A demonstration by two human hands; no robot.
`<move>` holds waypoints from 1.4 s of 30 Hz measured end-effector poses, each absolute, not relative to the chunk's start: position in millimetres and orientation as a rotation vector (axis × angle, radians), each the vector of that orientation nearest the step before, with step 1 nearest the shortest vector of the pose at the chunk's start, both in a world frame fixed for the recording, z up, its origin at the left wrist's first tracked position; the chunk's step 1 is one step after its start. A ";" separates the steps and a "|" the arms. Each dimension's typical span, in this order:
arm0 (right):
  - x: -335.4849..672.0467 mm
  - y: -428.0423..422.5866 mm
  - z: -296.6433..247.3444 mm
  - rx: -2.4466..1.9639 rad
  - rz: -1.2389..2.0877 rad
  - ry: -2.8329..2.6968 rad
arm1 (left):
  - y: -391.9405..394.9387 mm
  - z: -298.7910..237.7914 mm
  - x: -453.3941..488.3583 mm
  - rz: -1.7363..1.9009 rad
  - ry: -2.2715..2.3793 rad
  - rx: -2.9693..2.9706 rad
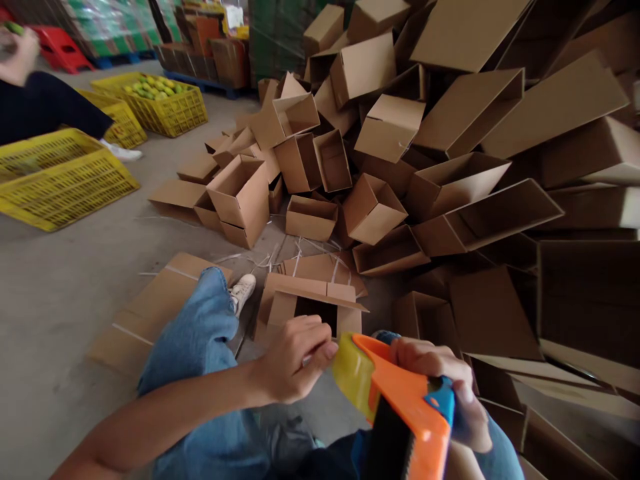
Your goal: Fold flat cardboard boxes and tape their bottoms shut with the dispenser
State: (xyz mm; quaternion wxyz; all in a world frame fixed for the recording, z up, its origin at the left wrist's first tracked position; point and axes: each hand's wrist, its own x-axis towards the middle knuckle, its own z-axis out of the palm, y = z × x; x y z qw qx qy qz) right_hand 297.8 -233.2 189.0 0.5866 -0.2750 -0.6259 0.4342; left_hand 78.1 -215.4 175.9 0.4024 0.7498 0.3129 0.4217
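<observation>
Well, that right hand (430, 363) is clenched round an orange tape dispenser (410, 407), and the curled left hand (295, 360) sits at its yellow tape roll (353, 373), just above an open cardboard box (310, 307) on the concrete floor (60, 280). One slip, and those fingers (320, 347) could catch the serrated cutter (407, 443).

The camera rides on the person's head, tipped forward and down, so the left hand (295, 360), the right hand (425, 360) and a tape dispenser (405, 407) sit very close along the near edge. Beyond a jeans leg (200, 333), it faces a heap of cardboard boxes (375, 133) on the right and yellow crates (160, 107) far left, though the edges look somewhat stretched.
</observation>
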 end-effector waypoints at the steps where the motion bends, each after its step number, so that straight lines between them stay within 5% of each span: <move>1: 298.4 -233.7 188.5 -0.646 1.011 -1.452 | -214.7 175.4 77.3 1.087 0.823 1.889; 11: 298.2 -230.0 192.1 -0.606 1.055 -1.418 | -212.7 172.9 78.7 0.845 0.810 1.424; 42: 296.4 -230.7 181.5 -0.672 1.087 -1.373 | -211.0 180.1 79.3 0.832 0.752 1.725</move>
